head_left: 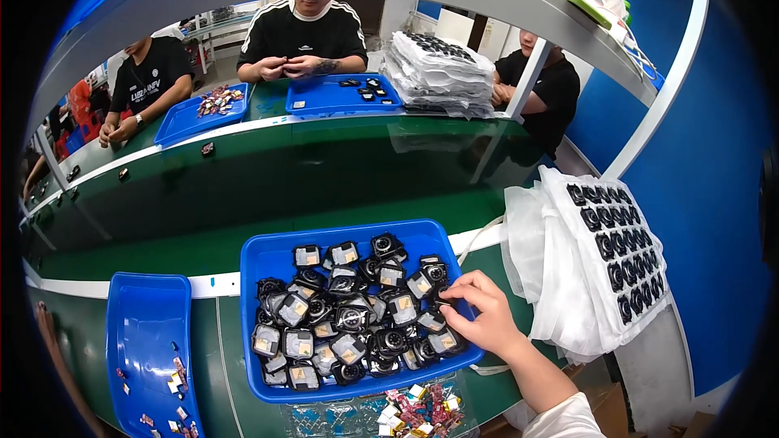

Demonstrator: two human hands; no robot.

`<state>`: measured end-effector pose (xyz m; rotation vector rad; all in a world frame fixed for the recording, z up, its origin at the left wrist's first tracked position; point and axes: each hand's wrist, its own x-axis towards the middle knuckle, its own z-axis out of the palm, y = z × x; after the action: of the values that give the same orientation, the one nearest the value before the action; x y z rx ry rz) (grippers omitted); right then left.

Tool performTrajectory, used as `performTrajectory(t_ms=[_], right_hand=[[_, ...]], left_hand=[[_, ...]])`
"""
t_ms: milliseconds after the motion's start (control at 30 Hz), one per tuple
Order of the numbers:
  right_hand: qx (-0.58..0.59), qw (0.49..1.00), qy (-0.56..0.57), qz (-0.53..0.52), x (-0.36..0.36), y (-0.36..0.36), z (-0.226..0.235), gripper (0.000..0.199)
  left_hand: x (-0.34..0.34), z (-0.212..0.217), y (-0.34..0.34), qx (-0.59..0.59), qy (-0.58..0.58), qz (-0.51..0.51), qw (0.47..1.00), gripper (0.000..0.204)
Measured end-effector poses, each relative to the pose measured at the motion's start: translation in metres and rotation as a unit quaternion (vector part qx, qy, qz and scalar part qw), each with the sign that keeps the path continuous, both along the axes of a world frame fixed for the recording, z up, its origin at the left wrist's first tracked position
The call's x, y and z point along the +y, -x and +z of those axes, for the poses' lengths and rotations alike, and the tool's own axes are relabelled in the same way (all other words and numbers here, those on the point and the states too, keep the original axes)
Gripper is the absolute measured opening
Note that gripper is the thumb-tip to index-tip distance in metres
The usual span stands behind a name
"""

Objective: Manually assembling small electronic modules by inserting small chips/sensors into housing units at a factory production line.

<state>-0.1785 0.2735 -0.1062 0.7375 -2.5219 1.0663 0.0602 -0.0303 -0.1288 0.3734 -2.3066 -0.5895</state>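
My right hand [483,312] reaches over the right side of a blue tray [253,276], thumb and fingertips closed together on a black watch case [442,302] at the pile's edge. The fingers partly hide that piece. Many similar watch cases [353,316] lie heaped in the tray. Some turn up a grey back with a tan label, others a round dark face. My left hand is not in view.
Small pink, white and yellow parts [418,412] lie on a clear plastic tray at the front edge. A narrower blue tray [146,308] stands left. White sheets with rows of black pieces [621,251] are stacked right. Across the green conveyor belt [268,186] sit co-workers [300,40].
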Motion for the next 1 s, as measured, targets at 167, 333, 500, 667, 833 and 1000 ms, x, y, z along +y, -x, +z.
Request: performTrajectory(t_ms=[167, 333, 500, 667, 833, 1000], right_hand=[[-0.005, 1.0, 0.012, -0.011, -0.004, 0.002, 0.0, 0.018], [0.015, 1.0, -0.001, -0.001, -0.002, 0.005, -0.003, 0.019], [0.049, 0.999, -0.012, 0.013, 0.0, 0.01, -0.006, 0.021], [0.011, 1.0, -0.002, -0.002, -0.002, 0.003, 0.0, 0.02], [0.007, 1.0, 0.001, -0.008, -0.002, 0.002, -0.001, 0.021], [-0.023, 0.999, -0.032, -0.01, -0.002, 0.003, 0.003, 0.022]], left_hand=[[-0.006, -0.004, -0.001, 0.006, -0.02, -0.024, 0.999, 0.034], [-0.008, -0.006, 0.0, 0.021, -0.012, -0.039, 0.999, 0.034], [-0.007, -0.005, 0.002, 0.017, -0.003, -0.04, 0.999, 0.033], [-0.01, -0.01, -0.001, 0.025, -0.007, -0.044, 0.999, 0.031], [-0.005, -0.001, 0.0, 0.012, 0.001, -0.037, 0.999, 0.031], [-0.006, -0.003, 0.0, 0.017, 0.008, -0.034, 0.999, 0.032]])
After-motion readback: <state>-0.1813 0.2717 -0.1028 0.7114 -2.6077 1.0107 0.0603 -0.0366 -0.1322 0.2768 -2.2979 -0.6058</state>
